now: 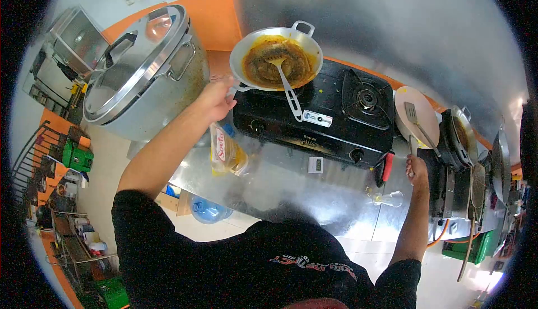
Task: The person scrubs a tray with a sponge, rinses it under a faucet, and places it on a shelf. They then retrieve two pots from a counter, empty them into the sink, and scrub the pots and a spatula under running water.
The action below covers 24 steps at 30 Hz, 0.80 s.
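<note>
My left hand [217, 100] is closed at the left handle of a metal wok [238, 57], which sits on the left burner of a black gas stove [280, 119]. Brown-yellow residue coats the wok, and a slotted spatula [288, 91] rests in it, its handle over the rim. Near the right end of the stove, my right hand [416, 168] is closed around the handle of a utensil [413, 145] beside a round pale plate [404, 99]. Another slotted turner [420, 121] lies on that plate. Below my left hand stands an oil pouch [224, 151] labelled Sovia.
A large lidded pot [151, 101] stands at the left. On the steel counter [269, 180] are a small white timer [315, 165], a red-handled item [388, 167] and a small clear glass [392, 198]. More pans [460, 135] and a strainer [477, 186] are at the right.
</note>
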### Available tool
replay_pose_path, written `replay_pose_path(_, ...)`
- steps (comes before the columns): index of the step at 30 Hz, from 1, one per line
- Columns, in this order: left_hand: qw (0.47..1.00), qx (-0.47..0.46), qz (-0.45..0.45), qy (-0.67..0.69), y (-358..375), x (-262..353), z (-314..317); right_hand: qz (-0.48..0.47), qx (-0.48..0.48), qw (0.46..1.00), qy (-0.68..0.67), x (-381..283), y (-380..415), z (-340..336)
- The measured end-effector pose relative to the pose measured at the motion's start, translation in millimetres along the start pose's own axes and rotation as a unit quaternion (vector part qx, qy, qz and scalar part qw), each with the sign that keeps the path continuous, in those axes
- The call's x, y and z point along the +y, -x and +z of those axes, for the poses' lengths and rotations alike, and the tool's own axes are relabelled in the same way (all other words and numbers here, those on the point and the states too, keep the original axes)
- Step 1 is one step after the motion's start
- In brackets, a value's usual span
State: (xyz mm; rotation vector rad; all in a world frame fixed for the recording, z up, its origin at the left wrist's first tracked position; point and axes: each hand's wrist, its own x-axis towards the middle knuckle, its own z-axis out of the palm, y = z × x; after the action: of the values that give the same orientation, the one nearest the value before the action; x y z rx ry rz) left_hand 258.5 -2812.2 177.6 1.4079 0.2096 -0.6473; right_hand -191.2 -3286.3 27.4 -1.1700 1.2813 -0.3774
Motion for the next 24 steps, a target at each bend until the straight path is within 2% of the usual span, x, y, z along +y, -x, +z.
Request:
replay_pose_path(1,0.999,0.029,-0.006,-0.025,-12,-8,5,-0.003,0.0,1.0,-0.001,2,-4,-2)
replay_pose_path(4,0.999,0.01,-0.045,-0.005,-51,-28,3,-0.003,-0.006,1.0,-0.019,1,-7,-10)
replay_pose_path(6,1.0,0.008,-0.025,0.01,-55,-37,7,0.007,0.006,0.999,0.035,-5,11,-4)
replay_pose_path(7,0.999,0.017,-0.025,0.011,-65,-42,3,-0.018,-0.006,1.0,-0.008,4,-2,-8)
replay_pose_path(11,0.999,0.027,-0.017,0.003,-47,-34,12,-0.043,-0.024,0.998,-0.03,7,1,-10)
replay_pose_path(13,0.999,0.013,-0.027,0.013,-37,-32,11,-0.056,-0.04,0.997,0.024,11,0,-18)
replay_pose_path(18,0.996,-0.025,-0.037,0.083,-23,-39,17,-0.054,-0.005,0.998,0.031,9,0,-15)
replay_pose_path(22,0.997,-0.027,-0.034,0.069,-28,-45,11,-0.035,-0.014,0.999,0.003,8,12,-16)
replay_pose_path(24,0.992,-0.046,-0.058,0.098,-48,-47,2,-0.08,-0.004,0.997,0.021,17,7,-20)
